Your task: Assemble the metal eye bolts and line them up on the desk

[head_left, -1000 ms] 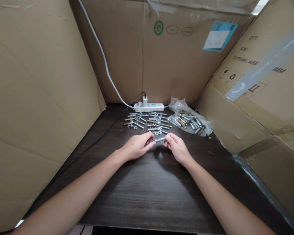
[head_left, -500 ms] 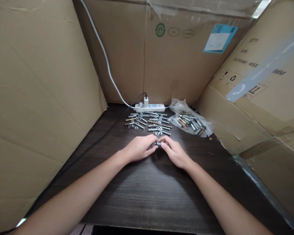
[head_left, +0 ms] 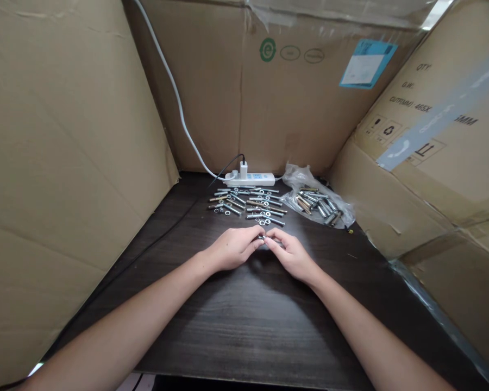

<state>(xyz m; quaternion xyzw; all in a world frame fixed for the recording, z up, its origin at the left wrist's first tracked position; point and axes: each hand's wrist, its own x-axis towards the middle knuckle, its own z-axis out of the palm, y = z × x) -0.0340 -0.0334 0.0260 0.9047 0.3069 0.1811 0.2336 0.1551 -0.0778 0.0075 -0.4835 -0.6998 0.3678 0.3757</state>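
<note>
Fingertip to fingertip, my left hand (head_left: 238,247) and my right hand (head_left: 289,252) meet above the middle of the dark table. Both are closed in a pinch on a small metal bolt (head_left: 262,237); fingers cover most of it, so its full length and any parts on it are hidden. Just beyond the hands lie loose bolts (head_left: 264,218) in rows, silver and brass-coloured. Flat washers (head_left: 227,213) and rings are scattered among them.
A clear plastic bag (head_left: 299,176) with more bolts (head_left: 326,206) lies at the back right. Behind the rows stands a white power strip (head_left: 250,179) with a plugged-in adapter. A black cable (head_left: 163,234) crosses the table's left. Cardboard walls (head_left: 204,108) enclose three sides.
The fingertips have drawn slightly closer together around the bolt, and less of it shows between them. The loose bolts and washers have not moved.
</note>
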